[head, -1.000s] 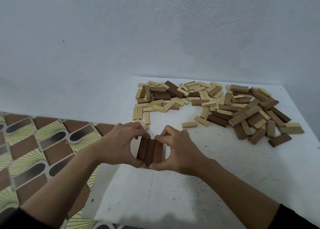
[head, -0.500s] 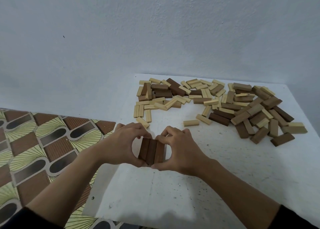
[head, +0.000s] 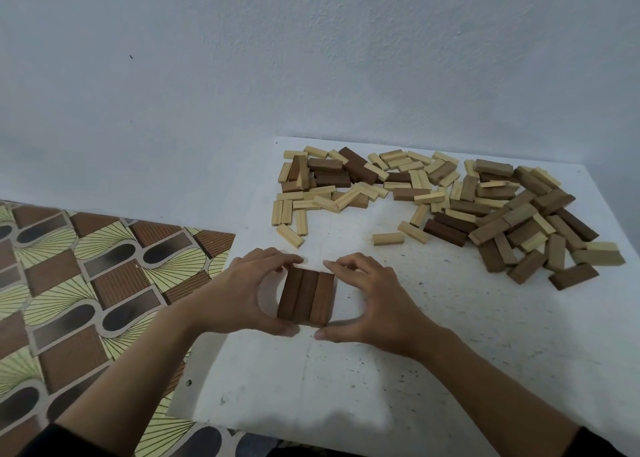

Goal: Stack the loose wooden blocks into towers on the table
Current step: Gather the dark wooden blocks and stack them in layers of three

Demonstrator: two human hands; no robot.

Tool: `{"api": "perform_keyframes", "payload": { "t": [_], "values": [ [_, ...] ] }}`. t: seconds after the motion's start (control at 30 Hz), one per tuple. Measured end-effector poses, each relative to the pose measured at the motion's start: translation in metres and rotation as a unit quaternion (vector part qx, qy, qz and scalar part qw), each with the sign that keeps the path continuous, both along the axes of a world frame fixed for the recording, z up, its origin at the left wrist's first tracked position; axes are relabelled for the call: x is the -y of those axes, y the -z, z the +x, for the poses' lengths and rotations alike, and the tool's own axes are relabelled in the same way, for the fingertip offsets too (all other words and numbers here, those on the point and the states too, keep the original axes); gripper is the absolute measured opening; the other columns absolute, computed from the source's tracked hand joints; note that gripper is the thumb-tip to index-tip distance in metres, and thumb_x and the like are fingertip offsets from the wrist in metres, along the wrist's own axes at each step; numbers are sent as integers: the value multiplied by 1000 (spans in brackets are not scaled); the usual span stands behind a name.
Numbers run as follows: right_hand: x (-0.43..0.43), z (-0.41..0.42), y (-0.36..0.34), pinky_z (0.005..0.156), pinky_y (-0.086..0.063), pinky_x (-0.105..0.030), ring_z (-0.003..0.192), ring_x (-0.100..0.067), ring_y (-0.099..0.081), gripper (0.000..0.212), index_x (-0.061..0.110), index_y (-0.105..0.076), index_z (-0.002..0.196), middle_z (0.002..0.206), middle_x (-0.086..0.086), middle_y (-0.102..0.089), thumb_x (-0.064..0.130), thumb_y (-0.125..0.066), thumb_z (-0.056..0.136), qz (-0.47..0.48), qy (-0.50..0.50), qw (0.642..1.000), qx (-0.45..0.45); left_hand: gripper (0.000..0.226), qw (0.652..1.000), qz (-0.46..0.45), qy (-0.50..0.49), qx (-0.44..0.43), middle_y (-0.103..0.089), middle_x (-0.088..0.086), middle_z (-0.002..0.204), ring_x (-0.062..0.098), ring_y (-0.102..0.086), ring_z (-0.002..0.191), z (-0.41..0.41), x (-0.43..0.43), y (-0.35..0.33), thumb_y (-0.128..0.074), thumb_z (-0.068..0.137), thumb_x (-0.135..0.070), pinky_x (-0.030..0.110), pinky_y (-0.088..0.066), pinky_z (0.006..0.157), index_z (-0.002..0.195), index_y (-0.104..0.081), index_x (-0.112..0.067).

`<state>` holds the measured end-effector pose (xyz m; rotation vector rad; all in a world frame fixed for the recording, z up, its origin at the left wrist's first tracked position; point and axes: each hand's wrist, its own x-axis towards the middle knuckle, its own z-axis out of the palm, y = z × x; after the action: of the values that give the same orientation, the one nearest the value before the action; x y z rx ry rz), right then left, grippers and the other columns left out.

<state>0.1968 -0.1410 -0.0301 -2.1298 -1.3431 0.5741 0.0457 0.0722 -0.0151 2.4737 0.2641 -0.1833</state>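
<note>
Your left hand (head: 239,292) and right hand (head: 375,302) clamped round three dark blocks (head: 306,299), side by side on the table (head: 450,352), loose pile (head: 485,210) beyond.

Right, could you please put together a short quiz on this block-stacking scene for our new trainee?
1. True or false: the row of dark blocks between the left hand and the right hand holds four blocks.
2. Where does the loose pile lie relative to that row? A) nearer the person; B) farther back and to the right; C) on the patterned floor.
3. Fill in: the lone block lying just clear of the pile is ___ wood (light or dark).

Key: 1 false, it holds three; 2 B; 3 light.
</note>
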Motion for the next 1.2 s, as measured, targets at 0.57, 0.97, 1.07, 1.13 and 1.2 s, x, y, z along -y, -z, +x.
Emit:
{"api": "perform_keyframes", "payload": {
  "t": [0.57, 0.97, 1.07, 1.13, 1.2],
  "values": [
    [-3, -4, 4, 101, -33, -37, 119, 0, -41, 79, 34, -55, 136, 125, 23, -51, 68, -76, 68, 17, 5, 1000, 9, 76, 998, -43, -24, 48, -58, -25, 127, 8, -48, 124, 0, 2, 16, -83, 63, -69, 47, -41, 104, 128, -53, -45],
    [-5, -4, 6, 103, -34, -43, 122, -3, -40, 82, 33, -53, 138, 129, 21, -52, 68, -76, 68, 11, 7, 1000, 7, 78, 997, -48, -22, 47, -53, -29, 129, 4, -43, 128, 1, 11, 17, -81, 64, -69, 50, -35, 107, 131, -50, -46],
    [-5, -4, 5, 103, -33, -43, 121, -2, -40, 81, 33, -53, 138, 129, 22, -52, 66, -78, 68, 14, 8, 1000, 7, 78, 997, -52, -30, 41, -51, -30, 129, 0, -41, 128, 2, 11, 17, -78, 63, -72, 50, -34, 109, 131, -49, -47],
    [-5, -4, 4, 103, -33, -43, 121, -2, -40, 79, 33, -54, 136, 128, 22, -53, 65, -78, 68, 18, 8, 1000, 5, 78, 997, -55, -34, 40, -52, -29, 129, 0, -42, 128, 2, 10, 18, -79, 63, -73, 50, -35, 109, 131, -50, -47],
    [-4, -4, 4, 103, -33, -43, 120, -2, -40, 78, 34, -55, 136, 127, 23, -53, 65, -78, 68, 18, 8, 1000, 4, 77, 997, -60, -35, 40, -52, -29, 128, 0, -43, 127, 2, 11, 18, -80, 63, -72, 50, -35, 109, 130, -51, -47]
  ]
}}
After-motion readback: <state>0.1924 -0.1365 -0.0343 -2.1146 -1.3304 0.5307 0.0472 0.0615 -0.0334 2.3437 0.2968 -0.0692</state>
